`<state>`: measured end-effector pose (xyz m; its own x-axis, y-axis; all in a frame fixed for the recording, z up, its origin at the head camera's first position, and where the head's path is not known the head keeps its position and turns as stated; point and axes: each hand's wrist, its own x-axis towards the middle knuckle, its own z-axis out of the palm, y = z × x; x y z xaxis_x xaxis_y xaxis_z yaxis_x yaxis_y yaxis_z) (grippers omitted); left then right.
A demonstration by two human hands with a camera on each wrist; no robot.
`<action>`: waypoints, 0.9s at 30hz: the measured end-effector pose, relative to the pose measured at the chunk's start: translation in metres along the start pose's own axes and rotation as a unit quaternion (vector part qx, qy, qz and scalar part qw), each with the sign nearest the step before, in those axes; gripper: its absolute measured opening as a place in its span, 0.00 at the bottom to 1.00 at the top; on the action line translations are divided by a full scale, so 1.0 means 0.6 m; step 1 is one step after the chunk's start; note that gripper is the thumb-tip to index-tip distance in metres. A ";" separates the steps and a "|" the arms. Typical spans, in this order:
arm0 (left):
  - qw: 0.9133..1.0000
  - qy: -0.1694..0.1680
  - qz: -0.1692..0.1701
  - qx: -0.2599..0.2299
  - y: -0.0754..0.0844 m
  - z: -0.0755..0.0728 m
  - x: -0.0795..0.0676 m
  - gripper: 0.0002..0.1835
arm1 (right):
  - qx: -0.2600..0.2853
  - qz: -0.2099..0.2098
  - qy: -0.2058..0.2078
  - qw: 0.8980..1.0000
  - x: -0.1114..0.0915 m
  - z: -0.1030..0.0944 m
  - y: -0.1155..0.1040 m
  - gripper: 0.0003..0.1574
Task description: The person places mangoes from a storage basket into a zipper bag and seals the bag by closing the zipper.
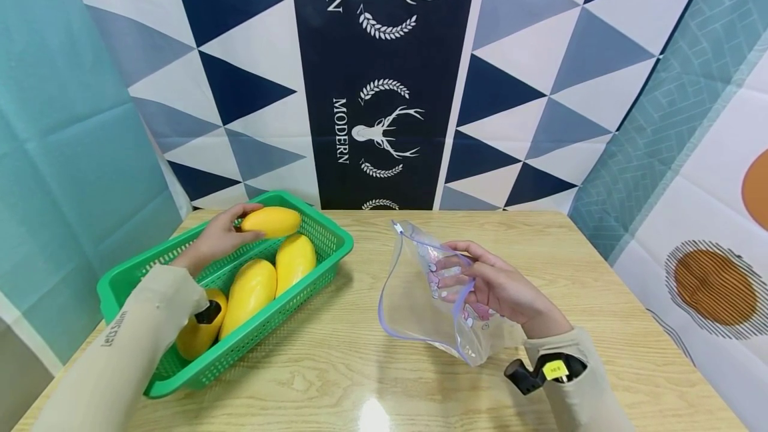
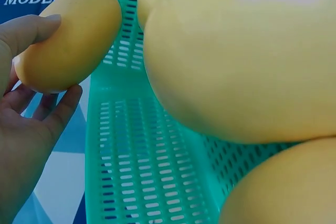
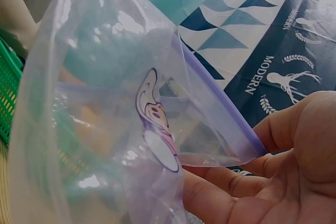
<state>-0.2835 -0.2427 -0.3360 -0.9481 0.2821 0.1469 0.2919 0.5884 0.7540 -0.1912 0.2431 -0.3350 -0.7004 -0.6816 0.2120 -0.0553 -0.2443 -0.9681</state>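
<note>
My left hand (image 1: 223, 237) grips a yellow mango (image 1: 273, 221), thumb on one side and fingers on the other, at the far end of a green basket (image 1: 324, 272). In the left wrist view that mango (image 2: 79, 38) shows beside the basket's slotted wall. Several more mangoes lie in the basket, among them a large one (image 1: 249, 292) in the middle. With my right hand (image 1: 495, 282) I pinch the purple-edged rim of a clear zip bag (image 1: 414, 299), its mouth spread wide. A cartoon figure printed on the bag (image 3: 157, 124) shows in the right wrist view.
The basket stands on the left of a wooden table (image 1: 360, 365). A patterned cloth (image 1: 384, 85) hangs behind the table's back edge, with more cloth (image 1: 690, 232) along the right side. A white slider (image 1: 398, 227) sits at the bag's upper corner.
</note>
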 end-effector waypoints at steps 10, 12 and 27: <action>0.999 -0.005 0.020 -0.041 0.019 0.013 0.002 0.32 | -0.002 0.001 0.004 1.000 -0.001 -0.002 0.002 0.27; 0.999 -0.004 0.024 -0.044 0.023 0.016 0.003 0.32 | -0.001 0.000 0.005 1.000 -0.001 -0.003 0.002 0.27; 0.996 -0.011 0.050 -0.070 0.043 0.030 -0.002 0.31 | 0.002 0.000 0.002 1.000 -0.001 -0.003 0.002 0.27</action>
<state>-0.2728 -0.2142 -0.3280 -0.9115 0.3520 0.2128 0.3633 0.4460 0.8180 -0.1921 0.2443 -0.3366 -0.7031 -0.6786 0.2123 -0.0534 -0.2474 -0.9675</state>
